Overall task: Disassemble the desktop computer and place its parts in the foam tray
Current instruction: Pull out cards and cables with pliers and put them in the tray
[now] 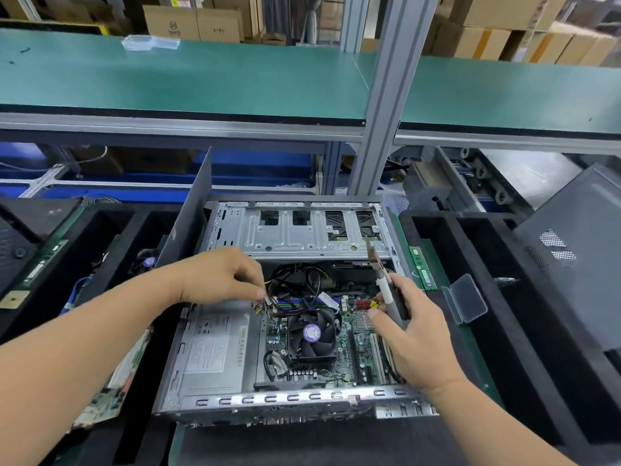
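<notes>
Desktop computer [289,317] — opened, centred between foam trays [487,297]. Left hand [218,277] pinching wire connector [268,299] near power supply [215,344]. Right hand [413,331] gripping cutters [386,287] at chassis right edge — tight clearance.

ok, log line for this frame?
left hand: pinches white cable connector | right hand: holds grey-handled pliers | open metal computer case

Factory assembly line, green workbench [208,79], aluminium post [386,105], stacked cartons [191,23]

Cardboard boxes [191,23] stacked behind a green shelf [201,79]; a clear packet [150,42] lies at its far edge, left of a post [386,95].
</notes>
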